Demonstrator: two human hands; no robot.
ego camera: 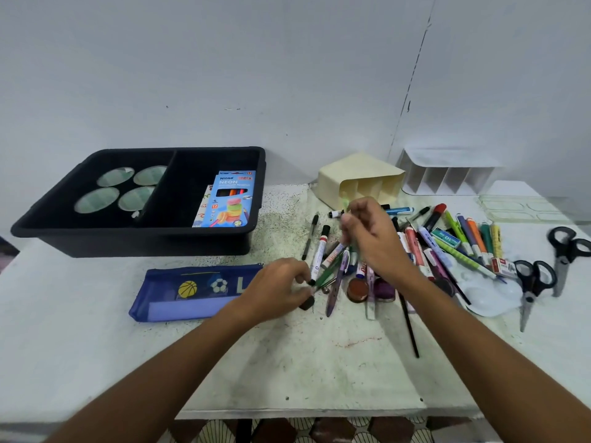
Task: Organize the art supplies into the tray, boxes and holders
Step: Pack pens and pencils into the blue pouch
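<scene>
Left hand: the left hand (281, 287) is resting low on the speckled white tabletop (319, 362), its fingers (303, 279) curling to pinch the near end of a thin green pen (329, 271), probably to draw it out of the heap.
Right hand: the right hand (374, 238) is hovering above the pile, its fingers pinching a pale green stick-like item (347, 207) that is too blurred to name; the raised hold is suggesting a lift toward a holder.
Supplies: the loose pile of smooth plastic markers and pens (447, 244) is lying across the tabletop, right of centre, still unsorted.
Tray: the black rigid plastic tray (153, 233), with 2 compartments, is sitting at the left; the blue cardboard box of neon pencils (232, 199) is leaning in its right compartment.
Holders: the cream plastic divided holder (361, 174) is lying tipped over behind the pile, so it is probably needing righting; the white slotted organiser (447, 174) is standing further right.
Pouch: the blue mesh zip pouch (188, 294) is lying flat, just beside the left hand.
Scissors: 2 black-handled scissors (540, 282) are lying at the far right.
</scene>
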